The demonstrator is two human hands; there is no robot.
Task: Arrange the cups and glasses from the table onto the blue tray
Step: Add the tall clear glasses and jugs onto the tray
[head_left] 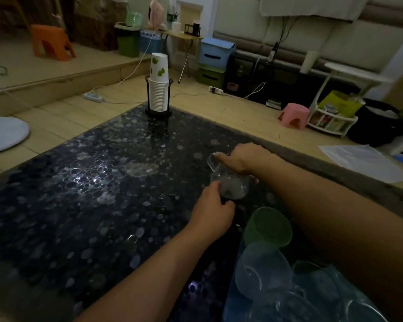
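A clear glass pitcher stands on the dark pebbled table, right of centre. My right hand grips its top from above, near the spout. My left hand holds its lower near side, fingers curled against the glass. The blue tray lies at the bottom right, partly under my right forearm. On it stand a green cup, a clear cup and other clear glasses, hard to tell apart in the dim light.
A stack of paper cups in a black holder stands at the table's far edge. Beyond the table are a pink stool, a white rack, power strips with cables on the floor, and papers at right.
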